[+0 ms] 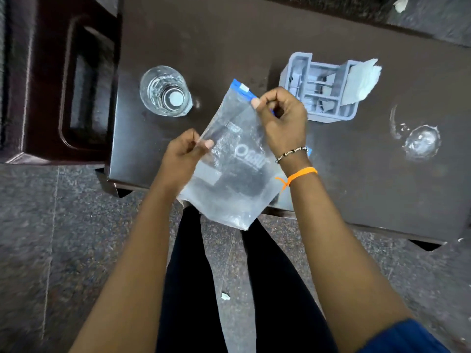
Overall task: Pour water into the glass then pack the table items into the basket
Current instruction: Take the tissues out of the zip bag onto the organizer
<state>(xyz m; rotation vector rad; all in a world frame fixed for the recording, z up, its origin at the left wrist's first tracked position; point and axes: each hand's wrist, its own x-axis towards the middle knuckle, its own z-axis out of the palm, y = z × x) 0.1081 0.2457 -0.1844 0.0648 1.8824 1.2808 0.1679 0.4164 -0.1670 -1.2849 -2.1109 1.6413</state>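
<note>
A dark brown, glossy wooden table point(229, 29) is set on a speckled grey polished stone floor point(63, 238). A dark reddish-brown wooden chair point(51, 85) is placed just beside the table's left end.

Clear pouch point(229, 161) bears pale print — blurred, none of it legible.

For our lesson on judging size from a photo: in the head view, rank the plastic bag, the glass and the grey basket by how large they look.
1. Plastic bag, though held up nearer the camera, so unsure.
2. Grey basket.
3. Glass.
</note>
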